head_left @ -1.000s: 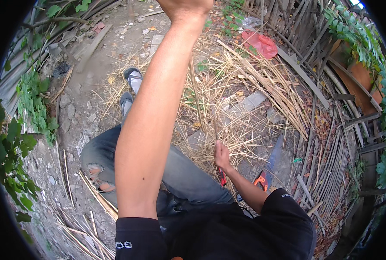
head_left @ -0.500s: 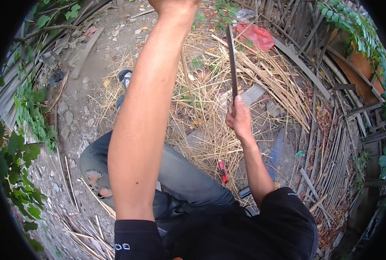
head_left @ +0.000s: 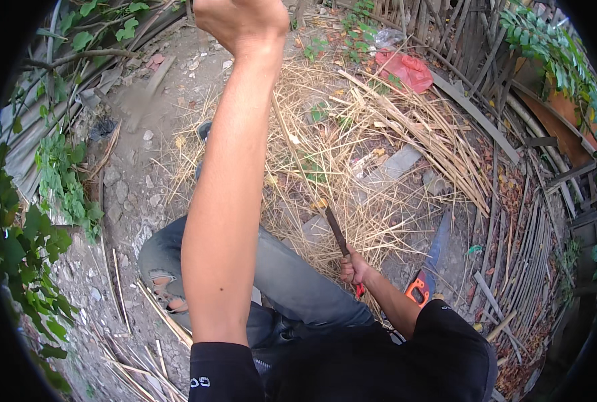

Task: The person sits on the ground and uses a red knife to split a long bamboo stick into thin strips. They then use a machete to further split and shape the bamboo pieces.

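My right hand (head_left: 357,266) is closed round the handle of a long dark-bladed knife (head_left: 337,230). Its blade points up and left, its tip beside the lower end of a thin bamboo strip (head_left: 292,141). My left arm reaches far forward, and the left hand (head_left: 243,23) is curled at the top edge with its fingers partly out of sight. The strip's upper part disappears behind that wrist, and the hand appears to grip it. A red utility knife (head_left: 359,290) shows just below my right hand, mostly covered. An orange-handled handsaw (head_left: 419,292) lies right of my right forearm.
Bamboo shavings (head_left: 372,234) litter the ground before my bent leg (head_left: 298,278). Split bamboo strips (head_left: 439,151) lie in a bundle at the right, near a red plastic bag (head_left: 408,70). Stick fencing (head_left: 513,241) borders the right side; leafy vines (head_left: 60,167) hang at the left.
My right hand has brought the knife down and toward me, from raised to beside the strip's lower end. More of my left hand shows, and the saw's orange handle has come into view.
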Motion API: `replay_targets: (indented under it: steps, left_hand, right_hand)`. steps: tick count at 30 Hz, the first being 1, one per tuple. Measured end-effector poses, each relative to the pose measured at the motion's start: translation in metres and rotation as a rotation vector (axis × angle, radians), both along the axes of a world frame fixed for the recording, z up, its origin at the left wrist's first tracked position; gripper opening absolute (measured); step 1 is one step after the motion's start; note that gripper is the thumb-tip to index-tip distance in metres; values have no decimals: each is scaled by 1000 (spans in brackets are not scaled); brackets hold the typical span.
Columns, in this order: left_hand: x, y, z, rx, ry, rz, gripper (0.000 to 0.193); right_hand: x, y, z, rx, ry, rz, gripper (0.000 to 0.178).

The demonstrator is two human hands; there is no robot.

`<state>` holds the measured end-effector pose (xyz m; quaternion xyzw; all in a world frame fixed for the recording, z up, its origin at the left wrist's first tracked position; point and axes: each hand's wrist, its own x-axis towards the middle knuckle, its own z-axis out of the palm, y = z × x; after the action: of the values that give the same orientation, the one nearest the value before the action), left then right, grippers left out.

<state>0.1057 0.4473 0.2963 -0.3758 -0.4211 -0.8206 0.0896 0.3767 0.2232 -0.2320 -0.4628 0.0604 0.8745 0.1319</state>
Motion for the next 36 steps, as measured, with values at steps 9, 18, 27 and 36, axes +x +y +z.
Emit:
replay_targets:
  steps: [9,18,27,36]
  left_hand:
    - [1,-5,5,9,6,62,67]
    - [0,-4,7,54,-5,41,67]
    - [3,-12,5,-26,-49,62,64]
    - [11,-5,7,-14,-107,4,62]
  right_hand:
    - [-33,92,231,1428,-405,-306,61]
    - [-19,-14,-12,423,-686,322,64]
    - [-13,71,148,909,-501,-193,64]
    - [-18,-13,2,412,-655,284,62]
